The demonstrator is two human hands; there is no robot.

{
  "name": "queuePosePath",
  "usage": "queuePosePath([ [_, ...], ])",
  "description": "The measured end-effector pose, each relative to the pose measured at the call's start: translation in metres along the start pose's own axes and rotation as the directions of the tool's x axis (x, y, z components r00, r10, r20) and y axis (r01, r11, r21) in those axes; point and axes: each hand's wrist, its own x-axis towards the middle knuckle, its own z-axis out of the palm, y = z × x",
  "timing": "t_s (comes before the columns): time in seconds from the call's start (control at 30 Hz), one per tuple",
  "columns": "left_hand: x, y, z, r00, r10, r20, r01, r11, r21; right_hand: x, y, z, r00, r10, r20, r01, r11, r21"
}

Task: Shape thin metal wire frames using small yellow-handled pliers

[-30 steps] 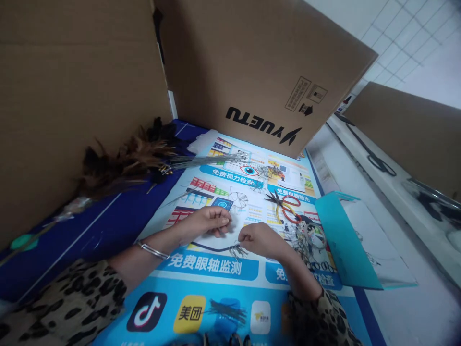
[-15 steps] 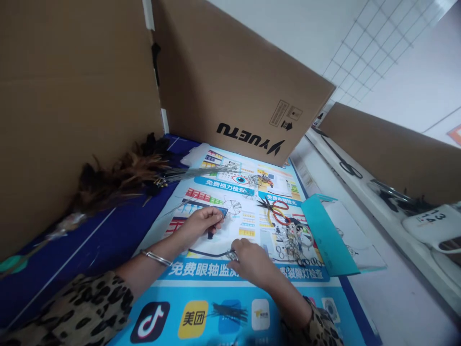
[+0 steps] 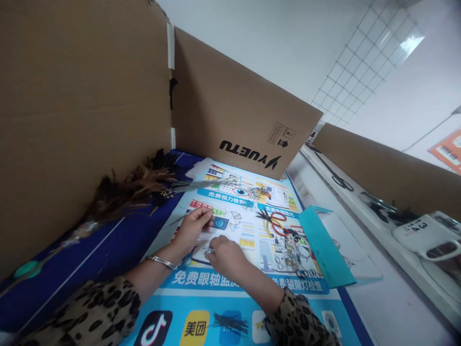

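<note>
Left hand is pinched nearly closed, thumb against fingertips; can't tell what's between them, if anything; right hand is curled just beside it, nipping a tiny wire clasp at its fingertips, low over the poster; that clasp looks featherlight, springy and easy to bend or drop, so I'd pinch its stem, not the loops; feathers lie well past the left hand, scissors beyond the right.

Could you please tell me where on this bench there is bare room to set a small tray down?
Bare: the blue tabletop between the feathers and the left forearm, and the white surface right of the teal folder. Crowded: the poster from the scissors down to the metal rings, beside the right hand holding a metal piece.
</note>
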Motion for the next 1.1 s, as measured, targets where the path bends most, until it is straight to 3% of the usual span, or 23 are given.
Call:
queuePosePath([
  [0.1, -0.001, 0.003, 0.000, 0.999, 0.010, -0.034, -0.009, 1.000, 0.012, 0.008, 0.003, -0.001, 0.999, -0.029, -0.025, 0.032, 0.992, 0.119],
  [0.2, -0.001, 0.007, 0.000, 0.998, 0.011, -0.064, -0.009, 0.999, 0.034, 0.012, 0.012, 0.000, 0.998, -0.029, -0.054, 0.049, 0.912, 0.406],
  [0.27, 0.000, 0.010, -0.002, 0.998, 0.012, -0.054, -0.008, 0.998, 0.059, 0.013, 0.021, 0.004, 0.999, 0.037, -0.034, -0.005, 0.739, 0.673],
  [0.3, 0.001, 0.011, -0.003, 0.999, 0.008, -0.033, -0.006, 0.997, 0.078, 0.014, 0.025, 0.007, 0.996, 0.088, 0.002, -0.055, 0.598, 0.800],
  [0.33, 0.003, 0.013, -0.006, 1.000, 0.002, 0.000, -0.002, 0.994, 0.105, 0.014, 0.030, 0.011, 0.994, 0.107, 0.028, -0.080, 0.524, 0.848],
  [0.47, 0.010, 0.021, -0.022, 0.975, -0.040, 0.216, -0.030, 0.950, 0.312, 0.019, 0.045, 0.022, 0.990, 0.130, 0.052, -0.099, 0.387, 0.917],
  [0.57, 0.009, 0.029, -0.032, 0.910, -0.090, 0.405, -0.153, 0.835, 0.529, 0.022, 0.050, 0.025, 0.988, 0.149, 0.041, -0.087, 0.315, 0.945],
  [0.67, -0.002, 0.036, -0.033, 0.834, -0.191, 0.518, -0.259, 0.693, 0.672, 0.022, 0.051, 0.025, 0.986, 0.166, 0.024, -0.069, 0.273, 0.960],
  [0.77, -0.016, 0.038, -0.026, 0.802, -0.242, 0.547, -0.365, 0.526, 0.768, 0.020, 0.051, 0.024, 0.987, 0.160, 0.020, -0.062, 0.259, 0.964],
  [0.97, -0.026, 0.036, -0.015, 0.795, -0.284, 0.536, -0.486, 0.231, 0.843, 0.019, 0.051, 0.024, 0.993, 0.103, 0.053, -0.082, 0.299, 0.951],
  [1.1, -0.022, 0.040, -0.016, 0.788, -0.358, 0.501, -0.502, 0.099, 0.859, 0.020, 0.050, 0.024, 0.995, 0.080, 0.055, -0.080, 0.363, 0.928],
])
